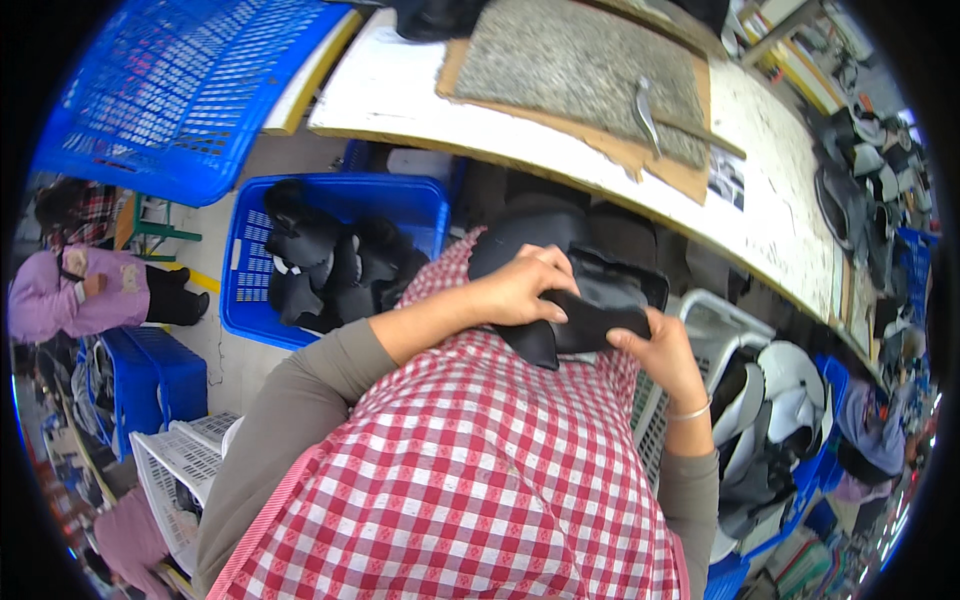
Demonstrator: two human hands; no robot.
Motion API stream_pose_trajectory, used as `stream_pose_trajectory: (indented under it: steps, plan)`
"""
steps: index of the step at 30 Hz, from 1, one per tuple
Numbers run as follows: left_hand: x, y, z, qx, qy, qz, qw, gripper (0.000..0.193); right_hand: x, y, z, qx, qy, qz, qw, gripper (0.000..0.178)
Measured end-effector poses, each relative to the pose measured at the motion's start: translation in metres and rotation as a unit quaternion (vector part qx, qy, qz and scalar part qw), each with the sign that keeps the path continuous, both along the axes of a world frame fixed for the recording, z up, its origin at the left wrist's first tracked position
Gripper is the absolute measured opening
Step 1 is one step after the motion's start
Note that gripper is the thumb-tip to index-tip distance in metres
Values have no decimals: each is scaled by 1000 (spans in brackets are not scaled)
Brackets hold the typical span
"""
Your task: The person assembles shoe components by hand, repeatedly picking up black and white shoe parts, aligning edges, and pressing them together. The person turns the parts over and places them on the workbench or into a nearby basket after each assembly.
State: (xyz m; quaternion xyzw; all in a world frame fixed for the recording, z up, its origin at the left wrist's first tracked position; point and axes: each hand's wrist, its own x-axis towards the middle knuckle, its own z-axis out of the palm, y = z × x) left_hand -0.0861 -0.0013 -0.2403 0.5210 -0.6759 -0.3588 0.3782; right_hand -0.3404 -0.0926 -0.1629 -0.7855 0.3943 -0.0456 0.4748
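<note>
In my lap, both hands grip a black leather shoe upper (pixel 592 324). My left hand (pixel 522 288) is closed over its left part, with the thumb lying along the top. Around its right end, my right hand (pixel 662 352) pinches the edge between thumb and fingers. More black leather pieces (pixel 535 232) lie just beyond my hands, partly hidden under the bench edge. A red and white checked apron (pixel 460 460) covers my lap below the upper.
Ahead stands a white workbench (pixel 390 85) with a grey felt-like pad (pixel 570 70) and a hammer (pixel 645 118) on it. At left, a blue crate (pixel 335 187) holds black uppers. White-lined pieces (pixel 785 385) fill a container at right. A person in purple (pixel 110 285) is at far left.
</note>
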Motion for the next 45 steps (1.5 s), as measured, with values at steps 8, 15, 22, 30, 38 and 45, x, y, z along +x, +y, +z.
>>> stream_pose_trajectory:
  steps: [8, 15, 22, 30, 38, 45]
  plan:
    - [75, -31, 146, -273, -265, 86, 921, 41, 61, -37, 100, -88, -168, -50, 981, 24]
    - [152, -72, 178, -47, 47, 301, 951, 64, 171, -81, 65, 169, -509, -118, 836, 24]
    - [164, -83, 131, 7, 424, 315, 849, 80, 205, -92, 40, 212, -480, -129, 842, 24]
    - [183, -199, 197, -302, -366, 270, 838, 81, 272, -129, 0, 456, -570, -211, 650, 38]
    - [146, -172, 94, -207, -336, 232, 889, 97, 196, -145, -9, 423, -324, -27, 846, 39]
    - [161, -207, 110, -190, -383, 106, 898, 70, 103, -285, -5, -494, -20, 115, 862, 41]
